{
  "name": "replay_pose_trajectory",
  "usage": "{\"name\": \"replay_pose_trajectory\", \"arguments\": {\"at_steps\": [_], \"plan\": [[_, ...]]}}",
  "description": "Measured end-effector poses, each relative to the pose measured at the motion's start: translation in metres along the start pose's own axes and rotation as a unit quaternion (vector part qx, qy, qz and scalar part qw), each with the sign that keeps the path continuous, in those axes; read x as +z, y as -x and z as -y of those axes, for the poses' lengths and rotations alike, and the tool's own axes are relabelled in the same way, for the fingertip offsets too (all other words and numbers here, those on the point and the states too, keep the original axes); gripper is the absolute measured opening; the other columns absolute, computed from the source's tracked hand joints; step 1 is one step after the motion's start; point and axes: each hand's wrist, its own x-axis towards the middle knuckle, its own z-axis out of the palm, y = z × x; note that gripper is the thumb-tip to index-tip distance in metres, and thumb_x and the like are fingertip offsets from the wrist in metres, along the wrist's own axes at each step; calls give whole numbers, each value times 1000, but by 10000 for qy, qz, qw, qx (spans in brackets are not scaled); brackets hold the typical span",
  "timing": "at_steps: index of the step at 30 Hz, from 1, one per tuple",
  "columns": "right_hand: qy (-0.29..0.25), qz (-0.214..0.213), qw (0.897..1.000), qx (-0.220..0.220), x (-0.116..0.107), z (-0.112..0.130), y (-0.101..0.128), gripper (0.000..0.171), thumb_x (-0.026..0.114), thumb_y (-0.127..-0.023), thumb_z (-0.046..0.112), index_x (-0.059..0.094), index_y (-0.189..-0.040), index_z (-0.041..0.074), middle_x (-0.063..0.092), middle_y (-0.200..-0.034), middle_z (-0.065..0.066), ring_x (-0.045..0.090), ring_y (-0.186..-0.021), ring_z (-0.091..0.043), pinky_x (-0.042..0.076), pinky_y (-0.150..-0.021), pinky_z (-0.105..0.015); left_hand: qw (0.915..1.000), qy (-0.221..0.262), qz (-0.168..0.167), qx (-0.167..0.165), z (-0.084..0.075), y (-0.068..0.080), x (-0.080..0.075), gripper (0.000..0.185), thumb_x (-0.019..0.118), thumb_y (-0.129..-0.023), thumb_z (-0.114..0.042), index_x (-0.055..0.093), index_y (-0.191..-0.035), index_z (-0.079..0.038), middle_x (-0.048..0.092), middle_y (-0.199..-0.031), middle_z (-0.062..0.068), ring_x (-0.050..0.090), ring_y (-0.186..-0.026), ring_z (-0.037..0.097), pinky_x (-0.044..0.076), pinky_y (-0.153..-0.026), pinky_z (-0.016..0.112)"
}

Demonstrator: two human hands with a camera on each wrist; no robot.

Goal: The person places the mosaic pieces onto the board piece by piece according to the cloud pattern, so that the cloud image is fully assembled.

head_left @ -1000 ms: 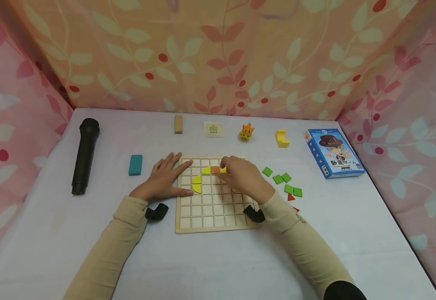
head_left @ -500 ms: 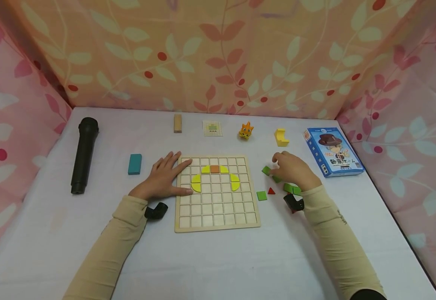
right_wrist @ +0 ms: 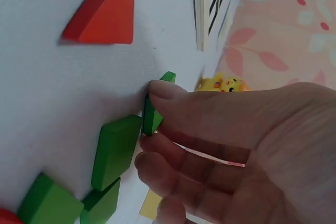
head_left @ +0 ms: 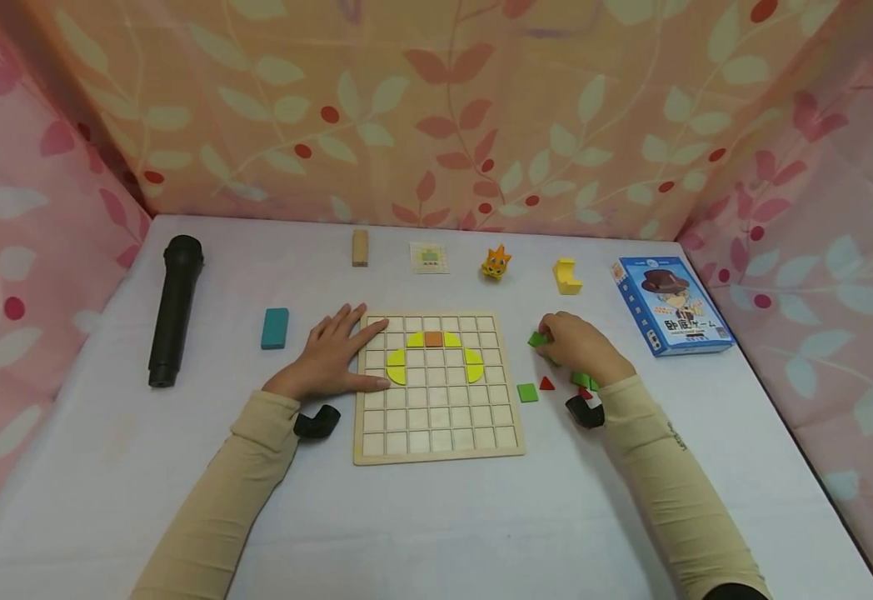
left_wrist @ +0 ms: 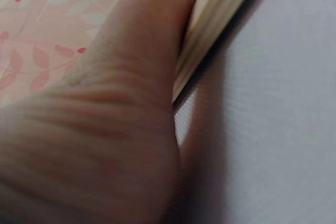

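My left hand (head_left: pixel 334 354) rests spread on the left edge of a light wooden grid board (head_left: pixel 439 461), its thumb along the board's side in the left wrist view. On the board's upper rows lie an orange square (head_left: pixel 433 339) and several yellow quarter-round tiles (head_left: pixel 474 366). To the right of the board, my right hand (head_left: pixel 582 346) pinches a green square tile (right_wrist: pixel 152 109) between thumb and fingers, low over the cloth. More green tiles (right_wrist: pixel 116 150) lie beside and under this hand, partly hidden in the head view. A red triangular tile (head_left: pixel 547 383) lies between hand and board.
A black microphone-shaped object (head_left: pixel 175 311) and a teal block (head_left: pixel 275 328) lie to the left. Along the back are a wooden block (head_left: pixel 360 248), a patterned card (head_left: pixel 429 258), an orange animal figure (head_left: pixel 496 262) and a yellow piece (head_left: pixel 567 277). A blue game box (head_left: pixel 673 305) is at right.
My right hand has left the board's upper right and moved right to the green tiles, where its fingers have come together on one. The left hand stays in place.
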Motion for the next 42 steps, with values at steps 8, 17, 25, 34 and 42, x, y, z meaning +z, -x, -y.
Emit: {"name": "replay_pose_trajectory", "arguments": {"at_steps": [8, 17, 25, 34, 42], "plan": [[-107, -212, 9997, -64, -1, 11, 2, 30, 64, -92, 18, 58, -114, 0, 58, -107, -12, 56, -89, -25, 51, -76, -38, 10000, -42, -21, 5, 2, -1, 1, 100, 66, -75, -67, 22, -154, -24, 4, -161, 15, -3, -147, 36, 1, -114, 58], [203, -546, 9848, -1637, 2, 63, 8, 31, 67, -90, 19, 58, -116, 5, 57, -111, -6, 58, -94, -19, 51, -85, -36, 10000, 13, -48, 12, 0, -1, 1, 99, 68, -76, -64, 23, -153, -23, 5, -160, 15, -2, -147, 36, 1, -113, 59], [398, -518, 9625, -2634, 19, 109, -1, 29, 65, -92, 21, 59, -117, 8, 57, -108, 0, 55, -88, -11, 50, -81, -28, 10000, -52, 5, -26, -3, 0, -1, 98, 68, -76, -64, 23, -153, -24, 4, -161, 15, -2, -147, 36, 2, -114, 58], [874, -581, 9480, -3006, 36, 132, -11, 21, 63, -93, 18, 59, -111, 8, 56, -103, 0, 52, -88, -10, 49, -79, -27, 10000, -52, 30, -76, -4, 0, -1, 98, 67, -76, -65, 23, -153, -25, 4, -161, 14, -3, -147, 35, 1, -114, 58], [1094, -661, 9442, -3036, 40, 137, -14, 16, 64, -93, 20, 62, -106, 11, 55, -98, 2, 51, -87, -10, 48, -79, -25, 10000, -76, 22, -57, -2, -1, 1, 98, 65, -76, -68, 22, -154, -26, 3, -161, 13, -3, -147, 34, 1, -114, 57]]}}
